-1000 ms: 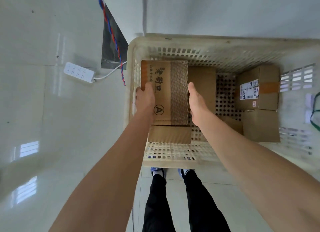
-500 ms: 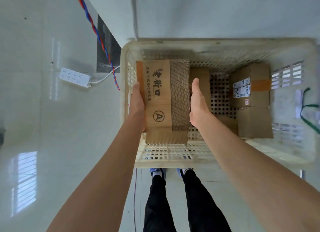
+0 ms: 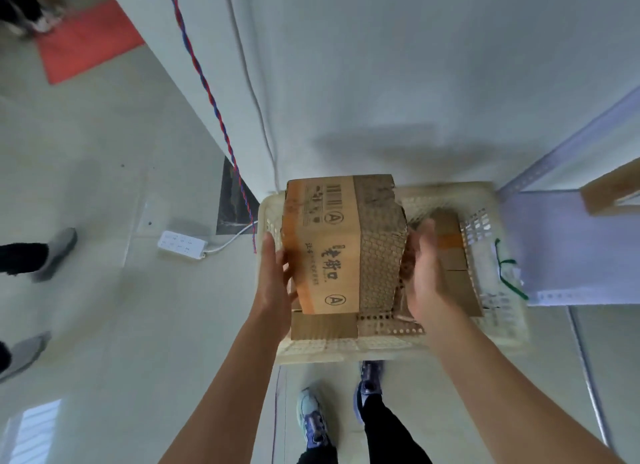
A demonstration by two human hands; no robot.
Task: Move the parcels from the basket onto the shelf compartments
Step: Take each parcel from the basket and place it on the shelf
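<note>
White wall (image 3: 381,65) at twelve o'clock; glossy pale floor (image 3: 104,325) below; red mat (image 3: 86,41) at eleven; white power strip (image 3: 182,245) at nine; window glare (image 3: 34,429) at seven

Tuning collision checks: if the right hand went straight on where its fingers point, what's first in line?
Probably the white wall: the right hand, pressed against the raised parcel, points past the far rim of the basket. Depth is unclear.

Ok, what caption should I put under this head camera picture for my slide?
A left hand and right hand hold a cardboard box above a plastic basket with more boxes inside.
</note>
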